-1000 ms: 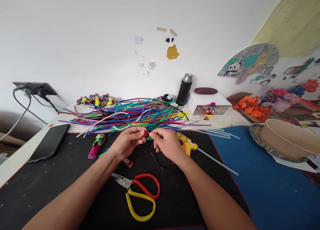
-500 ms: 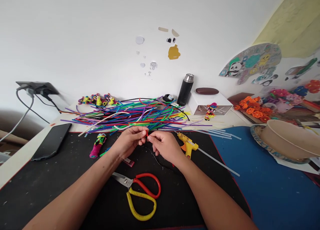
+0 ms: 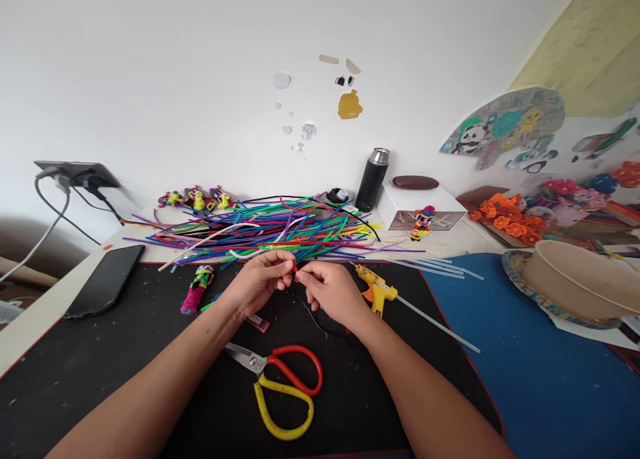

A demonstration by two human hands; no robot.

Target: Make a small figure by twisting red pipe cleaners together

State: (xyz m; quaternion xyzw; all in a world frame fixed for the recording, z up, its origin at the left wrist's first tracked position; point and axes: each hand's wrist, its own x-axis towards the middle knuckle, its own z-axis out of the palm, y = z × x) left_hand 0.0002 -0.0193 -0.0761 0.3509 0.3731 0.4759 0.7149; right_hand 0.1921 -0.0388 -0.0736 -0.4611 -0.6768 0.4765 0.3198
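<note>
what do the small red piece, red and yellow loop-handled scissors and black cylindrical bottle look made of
Small red piece: perhaps matte chenille, matching red among thin multicoloured stems; too small to be sure.
Red and yellow loop-handled scissors: glinting grey metal blades; smooth, likely plastic-coated grips.
Black cylindrical bottle: probably painted metal; silvery top glints like steel.

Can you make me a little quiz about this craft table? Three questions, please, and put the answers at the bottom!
1. True or false: the scissors lie on the black mat.

2. Pick one. What is at the fingertips of the left hand and the right hand?
A) the phone
B) a small red piece
C) the glue gun

3. Fill in the blank: the dark red oval case sits on top of the white ____.

Key:
1. True
2. B
3. box
</note>
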